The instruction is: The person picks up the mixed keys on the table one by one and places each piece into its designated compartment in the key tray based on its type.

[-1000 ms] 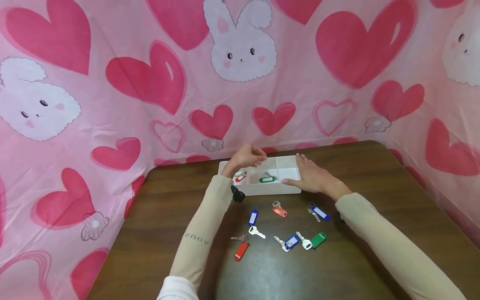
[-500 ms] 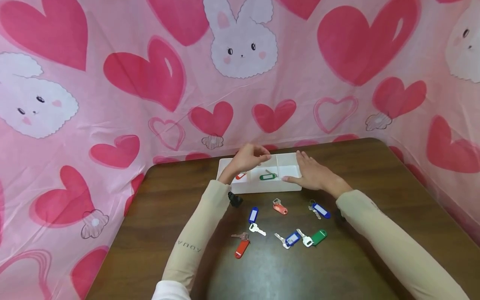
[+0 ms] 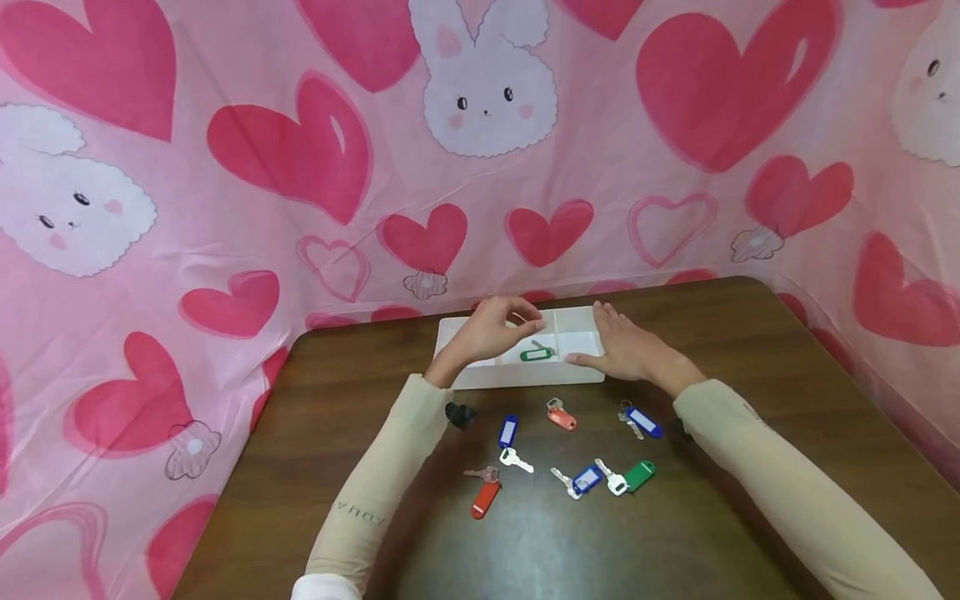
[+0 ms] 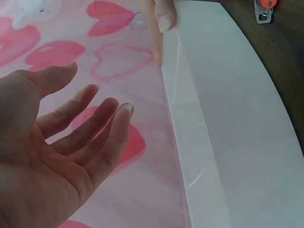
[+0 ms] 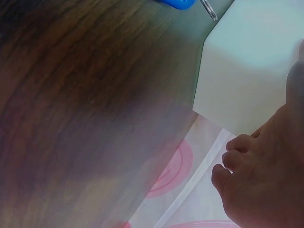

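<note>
A white divided box [image 3: 525,377] stands at the back of the table, with a green-tagged key [image 3: 537,353] in its middle compartment. My left hand [image 3: 491,329] hovers over the box's left and middle compartments. In the left wrist view, the left hand [image 4: 71,137] has loosely bent fingers with nothing between them. My right hand [image 3: 626,346] rests on the box's right end, fingers straight and thumb spread toward the front. The right wrist view shows the right hand [image 5: 266,175] against the white end wall. My left hand hides much of the left compartment.
In front of the box lie several tagged keys: a blue tag [image 3: 507,432], an orange-red tag [image 3: 562,418], another blue tag [image 3: 643,422], a red tag [image 3: 485,500], a third blue tag [image 3: 587,478] and a green tag [image 3: 640,476]. A heart-patterned cloth [image 3: 480,183] hangs behind the table.
My left hand has shifted slightly and lowered toward the viewer, now covering the red tag seen earlier in the left compartment. The right hand stays at the box's right end.
</note>
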Demonstrator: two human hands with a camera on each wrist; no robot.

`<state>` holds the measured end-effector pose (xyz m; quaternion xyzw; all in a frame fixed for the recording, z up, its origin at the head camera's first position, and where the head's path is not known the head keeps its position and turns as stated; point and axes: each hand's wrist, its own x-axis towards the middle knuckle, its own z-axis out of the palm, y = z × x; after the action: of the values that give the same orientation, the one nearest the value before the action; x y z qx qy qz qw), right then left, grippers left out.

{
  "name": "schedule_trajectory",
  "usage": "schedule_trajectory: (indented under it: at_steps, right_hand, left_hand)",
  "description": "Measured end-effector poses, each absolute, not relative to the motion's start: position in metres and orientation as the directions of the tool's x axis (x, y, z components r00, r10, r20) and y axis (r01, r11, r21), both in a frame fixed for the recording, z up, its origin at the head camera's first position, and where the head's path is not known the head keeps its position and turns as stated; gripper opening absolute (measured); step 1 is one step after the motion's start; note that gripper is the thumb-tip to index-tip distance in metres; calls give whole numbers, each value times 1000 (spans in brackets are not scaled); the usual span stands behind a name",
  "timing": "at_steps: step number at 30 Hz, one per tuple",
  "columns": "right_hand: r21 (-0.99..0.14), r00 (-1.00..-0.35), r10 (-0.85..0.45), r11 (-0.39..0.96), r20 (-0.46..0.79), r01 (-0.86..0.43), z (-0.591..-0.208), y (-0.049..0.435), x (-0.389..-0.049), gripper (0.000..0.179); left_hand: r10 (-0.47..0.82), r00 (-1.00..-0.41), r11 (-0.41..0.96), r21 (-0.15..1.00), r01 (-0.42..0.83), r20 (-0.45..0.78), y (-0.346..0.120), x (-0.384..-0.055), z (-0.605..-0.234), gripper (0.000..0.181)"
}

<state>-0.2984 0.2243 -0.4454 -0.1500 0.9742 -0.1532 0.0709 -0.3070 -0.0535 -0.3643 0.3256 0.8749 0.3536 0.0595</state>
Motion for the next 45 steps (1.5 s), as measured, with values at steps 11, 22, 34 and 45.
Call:
schedule_trajectory:
  at_steps: [11,22,34,45]
  right_hand:
    - [-257,-942,-326,919,-75,-298,-445,225,-298,125]
    - [-210,-946,-319,931,-62,-300,-447,225,-299,125]
    - [-202,-942,-329,929,-64,-310,-447,224,-297,125]
    - [-212,-941,-331,927,-68,-310,-444,223,-297,124]
  left_hand:
    - [667,-735,552,580,598,123,-63,-275,-367,27]
    - [693,-716,544,595,592,79,-77,-249,-377,29]
    - [676,-736,576,594,562,40,-98,-230,-390,26]
    - [708,-706,585,562,585,-1,-109,-217,-401,29]
